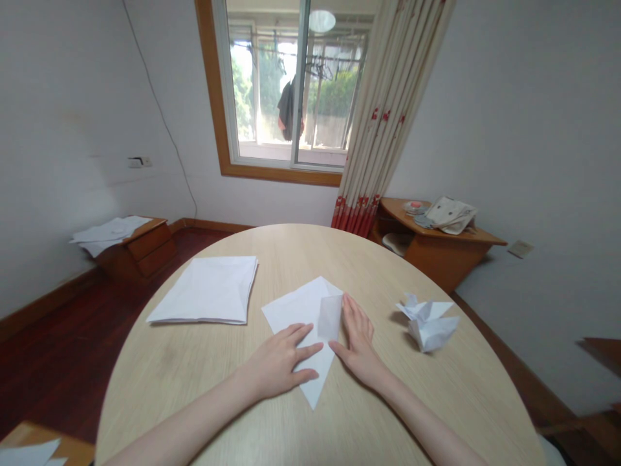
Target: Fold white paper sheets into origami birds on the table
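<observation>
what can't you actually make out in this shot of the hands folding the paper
- Head view: the folded sheet under the left hand is hidden by that hand.
- The crease beside the right hand: the raised flap covers it.
- The finished paper figures: too small and blurred to tell their shape.
- The paper stack: sheet count unreadable.

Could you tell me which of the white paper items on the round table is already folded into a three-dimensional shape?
The folded paper figure beyond the right hand; the paper stack and the sheet under both hands lie flat.

Both hands [279, 366] [358, 340] press folded paper [301, 323] on table [204, 375].
</observation>
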`<state>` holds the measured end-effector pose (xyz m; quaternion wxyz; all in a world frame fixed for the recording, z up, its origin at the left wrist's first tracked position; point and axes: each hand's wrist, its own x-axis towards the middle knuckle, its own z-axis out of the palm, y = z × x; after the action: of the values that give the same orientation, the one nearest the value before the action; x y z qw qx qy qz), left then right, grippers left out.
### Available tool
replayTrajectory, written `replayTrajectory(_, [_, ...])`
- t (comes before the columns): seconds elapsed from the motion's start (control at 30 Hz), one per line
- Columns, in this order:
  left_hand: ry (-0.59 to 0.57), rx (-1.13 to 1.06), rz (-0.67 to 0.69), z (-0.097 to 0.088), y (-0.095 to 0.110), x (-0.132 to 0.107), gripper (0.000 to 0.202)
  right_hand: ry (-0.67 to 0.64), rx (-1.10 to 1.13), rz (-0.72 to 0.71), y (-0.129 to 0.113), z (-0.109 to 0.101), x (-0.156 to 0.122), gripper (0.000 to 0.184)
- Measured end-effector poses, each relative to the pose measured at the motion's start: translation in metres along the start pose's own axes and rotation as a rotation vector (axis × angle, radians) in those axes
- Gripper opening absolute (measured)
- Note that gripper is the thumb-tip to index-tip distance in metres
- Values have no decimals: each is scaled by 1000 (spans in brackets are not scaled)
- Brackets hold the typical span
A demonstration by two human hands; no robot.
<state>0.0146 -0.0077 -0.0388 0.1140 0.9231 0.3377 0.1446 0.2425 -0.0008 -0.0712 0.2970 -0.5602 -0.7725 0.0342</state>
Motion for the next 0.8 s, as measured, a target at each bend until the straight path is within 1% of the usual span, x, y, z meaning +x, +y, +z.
replayTrajectory(0.17, [-27,4,-16,-6,4,2,51,2,-19,11,0,0,0,91])
replayTrajectory(0.37, [8,4,-35,-8,4,1,51,18,-77,-22,-2,-2,0,86])
replayTrajectory(0.47, [15,18,-35,-9,3,0,52,20,-76,-36,-2,-4,1,80])
replayTrajectory(0.6, [20,38,-25,-11,0,0,42,31,-110,-113,-2,-7,2,72])
replayTrajectory(0.7, [5,57,-14,-13,-2,0,37,49,-161,-157,-2,-12,3,58])
replayTrajectory(0.8, [9,46,0,-14,-4,0,35,58,-200,-137,-6,-18,4,35])
